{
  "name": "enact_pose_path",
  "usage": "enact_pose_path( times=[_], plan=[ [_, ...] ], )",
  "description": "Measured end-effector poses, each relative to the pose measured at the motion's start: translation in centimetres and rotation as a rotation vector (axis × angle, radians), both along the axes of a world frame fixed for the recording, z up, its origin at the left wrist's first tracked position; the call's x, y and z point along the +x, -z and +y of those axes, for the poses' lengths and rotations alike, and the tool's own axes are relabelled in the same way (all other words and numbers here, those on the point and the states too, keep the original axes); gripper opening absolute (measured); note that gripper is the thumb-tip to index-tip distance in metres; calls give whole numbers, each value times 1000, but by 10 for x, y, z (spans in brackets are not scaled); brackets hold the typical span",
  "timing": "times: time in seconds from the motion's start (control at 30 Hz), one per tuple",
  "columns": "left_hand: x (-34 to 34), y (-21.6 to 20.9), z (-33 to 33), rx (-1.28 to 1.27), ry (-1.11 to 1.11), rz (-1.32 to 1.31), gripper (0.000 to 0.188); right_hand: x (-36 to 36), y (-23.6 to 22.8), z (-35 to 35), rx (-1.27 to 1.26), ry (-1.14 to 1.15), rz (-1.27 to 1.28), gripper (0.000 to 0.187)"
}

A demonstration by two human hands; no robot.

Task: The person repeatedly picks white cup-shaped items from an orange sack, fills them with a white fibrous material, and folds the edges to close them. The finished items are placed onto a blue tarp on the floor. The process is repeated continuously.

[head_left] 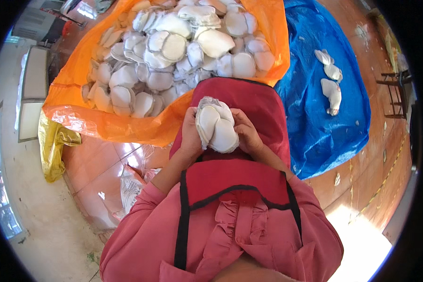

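at centre of the frame, just above a red apron bib [232, 177], the left hand [191, 134] grips the left edge of a whitish padded bundle [221, 134], fingers partly hidden; the right hand [247, 132] pinches its right edge. upper centre: orange sheeting [131, 130] heaped with similar pads [174, 47]. upper right: blue tarp [317, 141] bearing a few white pieces [332, 91].

Blouse [136, 235], one: dusty pink, plain. Centre placket [243, 221] in matching pink, flanked by gathered ruffles [224, 228]. Sleeves [150, 198], pair: same pink, loose, ending short of the wrists; forearms bare. Apron bib [235, 178], one: red, scalloped top edge bound in black. Shoulder straps [182, 225], two: black, flat, one at each bib corner. Lower apron panel [261, 105]: deep red, rounded corners, dark edging at far hem.
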State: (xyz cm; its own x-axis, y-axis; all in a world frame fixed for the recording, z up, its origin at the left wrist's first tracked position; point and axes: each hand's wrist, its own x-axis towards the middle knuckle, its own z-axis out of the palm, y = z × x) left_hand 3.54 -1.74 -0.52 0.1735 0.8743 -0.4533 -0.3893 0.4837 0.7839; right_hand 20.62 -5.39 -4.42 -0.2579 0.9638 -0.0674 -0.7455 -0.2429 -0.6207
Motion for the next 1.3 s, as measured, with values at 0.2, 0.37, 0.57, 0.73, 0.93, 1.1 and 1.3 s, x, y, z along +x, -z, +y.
enact_pose_path(
  times=[0.2, 0.37, 0.57, 0.73, 0.93, 1.1, 1.3],
  plan=[
    [-11, 14, -8, 449, 169, 541, 42, -7, -1, 1, -207, -31, -47, 48],
    [-18, 13, -19, 352, 199, 536, 49, -13, 0, 3, -274, -59, -207, 50],
    [-38, -5, -22, 152, 313, 136, 32, -12, -6, 1, -268, -168, -361, 47],
    [-61, -13, -7, -232, 305, -188, 19, -18, -9, -1, -254, -223, -428, 46],
    [-65, -20, 12, -289, 659, 62, 31, -25, 1, -4, -89, -193, -724, 37],
    [-55, -32, 12, -81, 823, 421, 35, -34, 6, -5, -68, -126, -825, 32],
    [-51, -24, 3, 270, 816, 734, 36, -32, 15, -7, 61, -92, -983, 27]
  ],
)
